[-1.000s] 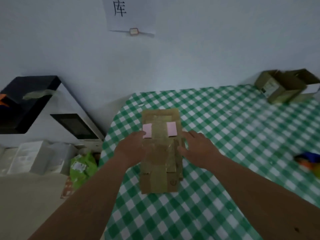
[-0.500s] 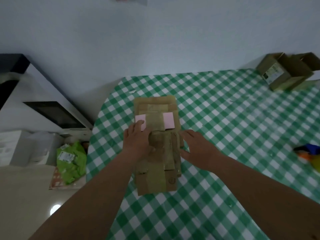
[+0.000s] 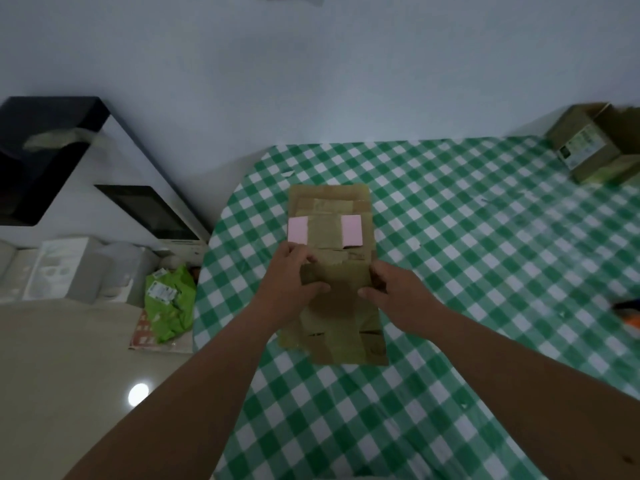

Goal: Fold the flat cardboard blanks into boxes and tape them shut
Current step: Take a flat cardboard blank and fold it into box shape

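Both hands on the top cardboard blank (image 3: 334, 292), mid-length: left hand (image 3: 289, 285) curled over its left edge w/ thumb laid across the face, right hand (image 3: 398, 294) curled over the right edge, thumb likewise on top, so pinching it from both sides. Blank lies flat on a stack of blanks (image 3: 330, 216), long axis running away from the body, near the left end of the table (image 3: 485, 271) w/ its green-check cloth. Two pink labels (image 3: 298, 230) on the stack just beyond the left fingertips, untouched. Judging by look: thin corrugated board, light, stiff along panels but keen to bend at scores; old tape patches prob. slick, bare board grippy enough. Best held at the long side edges as now, thumbs on top, then pushed inward to pop it into a tube; avoid flap ends, likely to fold or tear. Vs. half a sec ago: left hand pulled back off the pink label & down to the blank's edge; right hand, then flat beside the stack, now closed in on the edge w/ thumb over; view tipped lower, stack sits further up the picture. Further out: made-up box (image 3: 585, 150) at far right by the wall, well apart; orange object (image 3: 628, 315) at right edge, blurred; green bag (image 3: 169, 303) on the floor left of table.
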